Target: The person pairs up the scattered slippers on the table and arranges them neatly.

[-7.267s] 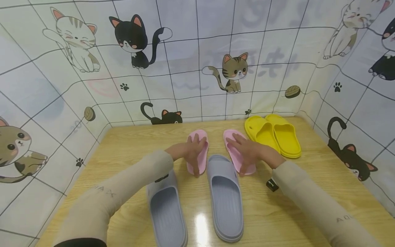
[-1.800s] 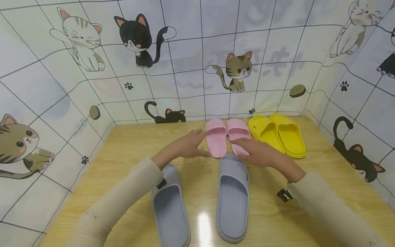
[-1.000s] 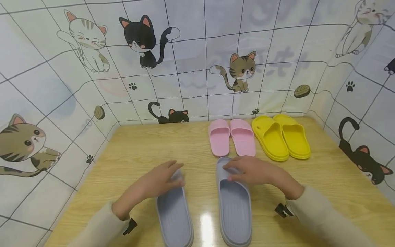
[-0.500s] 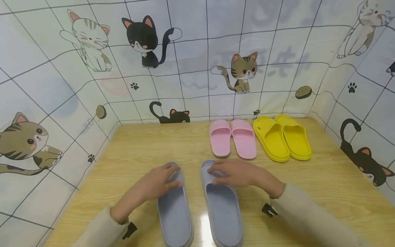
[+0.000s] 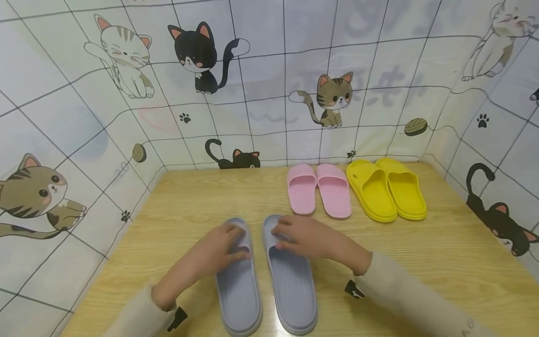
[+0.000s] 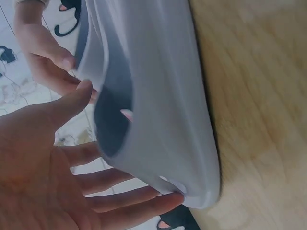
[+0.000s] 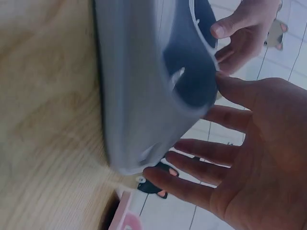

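1. Surface: light wood-grain table [image 5: 442, 252], glossy, w/ a light glare near the front edge.
2. Room: cartoon-cat tiled sheet [image 5: 261, 93] walls the table at back, left & right.
3. Pink slippers [image 5: 318, 189]: pair, side by side, rear centre-right, toes to the wall.
4. Yellow slippers [image 5: 386, 188]: pair, just right of the pink, touching each other.
5. Left grey slipper [image 5: 237, 276] & right grey slipper [image 5: 287, 274]: front centre, parallel, just beside each other, flat on the table.
6. Left hand [image 5: 212, 252]: fingers nearly straight, lying over the toe band of the left grey slipper; thumb on inner side. Not clenched.
7. Right hand [image 5: 309, 236]: fingers spread & relaxed, resting on the toe band of the right grey slipper; touching, no firm grasp seen.
8. Sleeves: beige, both arms.
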Action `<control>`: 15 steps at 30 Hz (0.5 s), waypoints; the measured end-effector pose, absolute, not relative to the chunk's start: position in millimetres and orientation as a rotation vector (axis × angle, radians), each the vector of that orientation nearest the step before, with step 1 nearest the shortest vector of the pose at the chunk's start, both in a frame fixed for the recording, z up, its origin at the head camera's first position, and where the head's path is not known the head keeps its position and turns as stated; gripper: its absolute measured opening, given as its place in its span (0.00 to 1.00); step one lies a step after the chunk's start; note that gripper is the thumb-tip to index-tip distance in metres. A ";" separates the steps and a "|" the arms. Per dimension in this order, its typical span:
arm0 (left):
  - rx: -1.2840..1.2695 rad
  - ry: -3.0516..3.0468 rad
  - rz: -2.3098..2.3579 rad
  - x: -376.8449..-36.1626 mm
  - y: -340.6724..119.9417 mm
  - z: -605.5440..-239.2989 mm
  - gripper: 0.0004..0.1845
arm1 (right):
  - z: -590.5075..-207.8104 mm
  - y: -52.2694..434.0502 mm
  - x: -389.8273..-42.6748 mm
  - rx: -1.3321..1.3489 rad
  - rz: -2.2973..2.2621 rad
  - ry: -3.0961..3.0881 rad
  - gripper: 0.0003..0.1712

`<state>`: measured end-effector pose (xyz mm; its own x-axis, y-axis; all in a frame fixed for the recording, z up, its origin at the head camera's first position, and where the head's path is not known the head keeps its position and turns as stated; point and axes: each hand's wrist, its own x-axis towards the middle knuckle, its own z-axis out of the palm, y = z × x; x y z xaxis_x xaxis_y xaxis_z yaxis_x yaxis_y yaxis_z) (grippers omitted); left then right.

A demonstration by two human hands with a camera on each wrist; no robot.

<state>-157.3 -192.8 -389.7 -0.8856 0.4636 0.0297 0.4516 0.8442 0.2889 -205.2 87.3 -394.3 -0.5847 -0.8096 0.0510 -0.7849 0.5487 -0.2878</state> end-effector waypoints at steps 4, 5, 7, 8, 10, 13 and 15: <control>0.732 2.964 0.435 -140.1 -187.0 -387.4 0.39 | -390.5 85.0 -187.0 -1.398 -0.281 2.743 0.31; 0.706 2.956 0.433 -134.7 -185.1 -386.6 0.42 | -389.4 84.5 -181.4 -1.398 -0.230 2.748 0.35; 0.654 2.931 0.414 -123.0 -181.8 -385.1 0.49 | -387.0 83.9 -169.4 -1.387 -0.141 2.741 0.44; 0.636 2.917 0.403 -117.4 -180.5 -384.7 0.53 | -386.1 83.6 -163.6 -1.392 -0.098 2.731 0.50; 0.605 2.881 0.382 -107.2 -177.8 -383.8 0.61 | -383.3 83.1 -151.8 -1.392 -0.036 2.689 0.60; 0.595 2.804 0.362 -96.2 -174.6 -384.3 0.75 | -381.2 82.4 -138.1 -1.390 0.031 2.619 0.73; 0.598 2.760 0.344 -91.4 -173.2 -385.8 0.82 | -381.5 81.5 -131.8 -1.378 0.050 2.584 0.78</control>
<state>-91.4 -173.2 -385.8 -0.8698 0.4345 -0.2336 0.3640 0.8849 0.2907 -131.8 81.5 -381.5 -0.5398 -0.8172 -0.2019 -0.8244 0.5617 -0.0691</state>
